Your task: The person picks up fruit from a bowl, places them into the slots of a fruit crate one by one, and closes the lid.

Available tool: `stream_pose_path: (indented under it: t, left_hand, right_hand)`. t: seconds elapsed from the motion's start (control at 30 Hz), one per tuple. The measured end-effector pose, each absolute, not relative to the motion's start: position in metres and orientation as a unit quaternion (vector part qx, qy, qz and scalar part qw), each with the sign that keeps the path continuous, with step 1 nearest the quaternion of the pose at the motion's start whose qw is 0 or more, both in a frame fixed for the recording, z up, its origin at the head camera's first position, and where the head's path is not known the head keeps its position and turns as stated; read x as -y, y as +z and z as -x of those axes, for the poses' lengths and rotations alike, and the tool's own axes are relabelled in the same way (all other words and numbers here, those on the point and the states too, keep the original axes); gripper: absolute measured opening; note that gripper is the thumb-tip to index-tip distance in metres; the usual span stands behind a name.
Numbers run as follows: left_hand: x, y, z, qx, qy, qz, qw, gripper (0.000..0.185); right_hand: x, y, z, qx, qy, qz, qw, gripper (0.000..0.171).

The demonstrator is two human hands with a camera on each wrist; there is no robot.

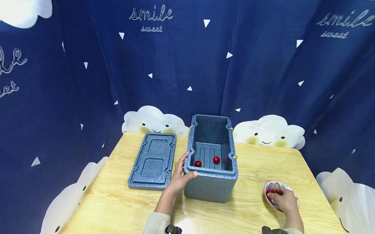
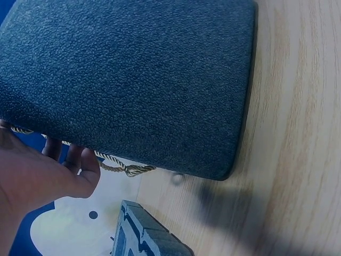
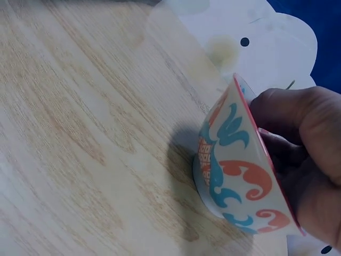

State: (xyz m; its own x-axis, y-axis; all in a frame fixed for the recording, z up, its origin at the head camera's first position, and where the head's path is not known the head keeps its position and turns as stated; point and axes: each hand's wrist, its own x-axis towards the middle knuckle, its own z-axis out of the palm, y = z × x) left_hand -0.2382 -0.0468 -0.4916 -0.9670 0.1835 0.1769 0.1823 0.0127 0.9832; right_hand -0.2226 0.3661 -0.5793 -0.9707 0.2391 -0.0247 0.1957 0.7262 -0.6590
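Observation:
A grey-blue foam box (image 1: 210,186) stands open at the table's middle, with two red cherries (image 1: 198,163) (image 1: 216,159) on its floor. My left hand (image 1: 182,175) grips the box's near left corner, thumb over the rim and fingers along the outer wall. In the left wrist view the box's side (image 2: 133,80) fills the frame, with the left hand (image 2: 37,181) beside it. My right hand (image 1: 285,199) reaches into a small patterned bowl (image 1: 276,184) at the right and pinches a red cherry (image 1: 270,192). From the right wrist, the right hand's (image 3: 303,149) fingers curl inside the bowl (image 3: 234,170).
The box's lid (image 1: 153,160) lies flat on the wooden table (image 1: 249,215), left of the box and close to my left hand. A yellow cord handle (image 2: 120,169) hangs at the box's side. Dark blue curtains with clouds surround the table on three sides.

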Motion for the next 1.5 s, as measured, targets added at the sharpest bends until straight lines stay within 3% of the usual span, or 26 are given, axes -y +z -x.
stream_pose_path:
  t: [0.5, 0.67, 0.73, 0.87, 1.07, 1.5]
  left_hand:
    - [0.043, -0.489, 0.238, -0.721, 0.683, -0.116, -0.007, 0.078]
    - [0.043, -0.49, 0.239, -0.721, 0.682, -0.119, -0.011, 0.077]
    - [0.044, -0.491, 0.239, -0.722, 0.681, -0.119, -0.011, 0.077]
    - [0.044, -0.492, 0.239, -0.726, 0.678, -0.116, -0.011, 0.078]
    - [0.044, -0.524, 0.253, -0.727, 0.677, -0.114, -0.025, 0.079]
    - [0.044, -0.531, 0.256, -0.72, 0.684, -0.11, -0.021, 0.079]
  right_hand:
    - [-0.36, -0.56, 0.208, 0.883, 0.442, 0.158, 0.019, 0.06]
    - [-0.358, -0.564, 0.205, 0.864, 0.468, 0.174, 0.069, 0.055]
    - [-0.361, -0.569, 0.206, 0.844, 0.503, 0.167, 0.084, 0.045]
    - [-0.358, -0.563, 0.206, 0.829, 0.529, 0.164, 0.074, 0.047]
    - [-0.348, -0.542, 0.203, 0.846, 0.503, 0.167, 0.054, 0.061]
    - [-0.331, -0.518, 0.203, 0.861, 0.49, 0.113, 0.073, 0.057]
